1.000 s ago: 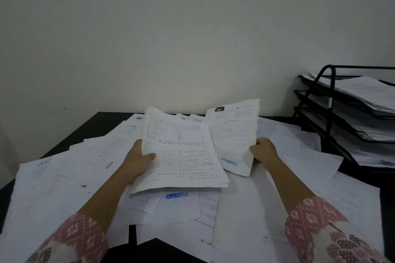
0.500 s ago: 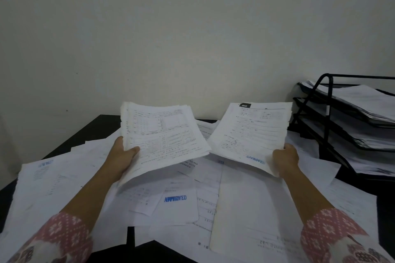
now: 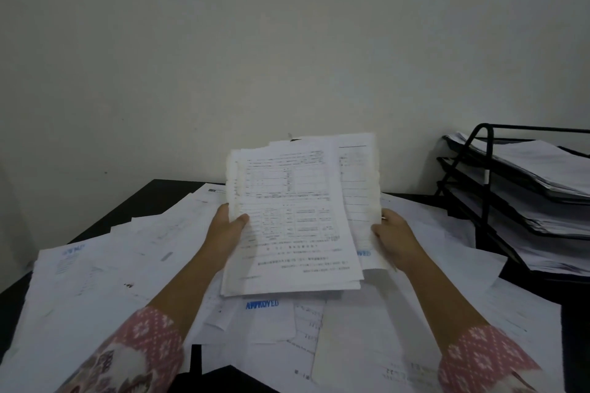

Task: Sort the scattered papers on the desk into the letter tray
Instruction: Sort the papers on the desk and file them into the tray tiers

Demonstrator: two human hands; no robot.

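Note:
My left hand (image 3: 225, 230) grips a thick stack of printed forms (image 3: 293, 223) by its left edge, thumb on top. My right hand (image 3: 394, 238) holds another sheet (image 3: 360, 188) by its right edge; that sheet lies tucked behind the stack and overlaps it. Both are held up above the desk, tilted toward me. The black wire letter tray (image 3: 485, 182) stands at the right, its three tiers holding papers. Many loose white papers (image 3: 95, 281) cover the black desk (image 3: 153, 198).
A sheet stamped APPROVED in blue (image 3: 262, 305) lies just under the held stack. A plain pale wall rises behind the desk. The desk's front edge shows dark between sheets at the bottom middle.
The two hands were apart half a second ago, each with its own papers. They have come together, and the right hand's sheet now sits behind the left hand's stack.

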